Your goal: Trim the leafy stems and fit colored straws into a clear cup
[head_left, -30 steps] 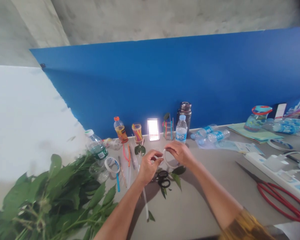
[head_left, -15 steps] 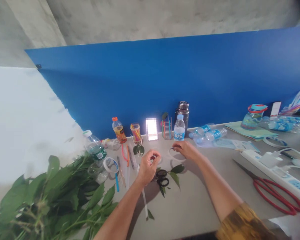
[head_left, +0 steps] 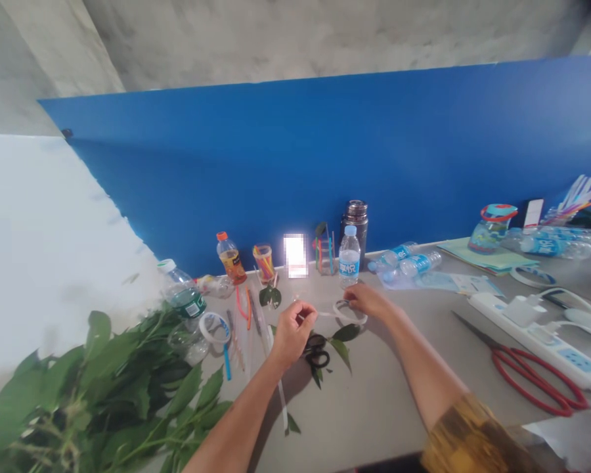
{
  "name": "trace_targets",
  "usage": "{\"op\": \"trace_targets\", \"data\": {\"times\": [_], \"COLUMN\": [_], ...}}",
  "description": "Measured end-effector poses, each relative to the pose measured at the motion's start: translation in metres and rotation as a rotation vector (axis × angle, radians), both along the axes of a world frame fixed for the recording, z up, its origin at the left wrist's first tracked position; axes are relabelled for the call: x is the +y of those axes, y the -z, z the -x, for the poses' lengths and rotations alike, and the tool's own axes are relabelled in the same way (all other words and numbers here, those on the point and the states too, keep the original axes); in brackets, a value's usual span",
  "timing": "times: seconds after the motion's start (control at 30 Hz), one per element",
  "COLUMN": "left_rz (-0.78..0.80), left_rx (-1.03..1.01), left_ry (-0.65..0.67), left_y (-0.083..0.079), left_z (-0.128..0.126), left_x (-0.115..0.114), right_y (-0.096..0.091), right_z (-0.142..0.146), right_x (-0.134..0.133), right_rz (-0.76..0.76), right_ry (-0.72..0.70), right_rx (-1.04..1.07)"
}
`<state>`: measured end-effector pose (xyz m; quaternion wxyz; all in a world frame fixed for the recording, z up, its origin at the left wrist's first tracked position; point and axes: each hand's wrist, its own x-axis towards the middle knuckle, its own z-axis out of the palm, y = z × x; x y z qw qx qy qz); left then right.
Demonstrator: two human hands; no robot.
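**Grey work table, pretty packed** [head_left: 374, 414]

Black-handled scissors [head_left: 316, 351] sit mid-table on a few loose leaves [head_left: 343, 351], with big red-handled shears [head_left: 526, 381] and a white power strip [head_left: 532, 338] off to the right and a roll of tape [head_left: 215, 328] on the left. Along the back you get an orange-capped juice bottle [head_left: 230, 259], a steel flask [head_left: 353, 230], an upright water bottle [head_left: 349, 259], two water bottles [head_left: 404, 261] on their sides and some green folders [head_left: 487, 256].
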<state>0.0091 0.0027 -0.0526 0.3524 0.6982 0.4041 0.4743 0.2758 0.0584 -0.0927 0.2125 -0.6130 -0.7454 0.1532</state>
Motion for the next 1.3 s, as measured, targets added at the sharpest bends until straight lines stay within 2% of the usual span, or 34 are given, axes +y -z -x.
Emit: {"op": "trace_targets", "data": {"times": [0.1,0.23,0.3,0.37,0.43,0.63,0.73,0.8,0.9,1.0,1.1,1.2,1.3], "left_rz": [-0.01,-0.015,-0.02,-0.028,-0.041,-0.106,-0.113,-0.11,-0.014,0.16,0.137,0.079,0.063], "left_rx": [0.025,0.035,0.037,0.04,0.045,0.049,0.038,0.018,0.065,0.168,0.203,0.183,0.153], "left_ry": [-0.009,-0.028,-0.031,-0.034,-0.042,-0.096,-0.175,-0.273,-0.405,-0.368,-0.354,-0.33,-0.218], "left_y": [0.002,0.003,0.003,0.003,0.003,0.004,0.001,0.001,0.013,0.034,0.05,0.052,0.044], "left_z": [0.0,0.001,0.002,0.002,0.003,0.005,0.012,0.019,0.026,0.024,0.015,0.009,0.012], "left_x": [0.0,0.002,0.003,0.004,0.005,0.006,0.009,0.015,0.029,0.04,0.047,0.052,0.053], "right_y": [-0.002,-0.019,-0.029,-0.037,-0.039,-0.034,-0.034,-0.035,-0.034,-0.033,-0.034,-0.037,-0.041], "right_z": [0.001,0.013,0.026,0.041,0.054,0.065,0.062,0.061,0.06,0.06,0.061,0.062,0.064], "right_x": [-0.001,-0.008,-0.014,-0.021,-0.026,-0.026,-0.024,-0.024,-0.024,-0.024,-0.026,-0.027,-0.029], "right_rz": [0.002,-0.052,-0.071,-0.057,-0.028,-0.007,0.019,0.026,0.025,0.027,0.038,0.023,-0.008], "right_ry": [0.039,0.026,-0.034,-0.183,-0.284,-0.227,-0.185,-0.173,-0.18,-0.202,-0.199,-0.194,-0.19], "right_rx": [-0.007,0.027,0.086,0.224,0.265,0.337,0.399,0.419,0.461,0.496,0.501,0.466,0.424]}}
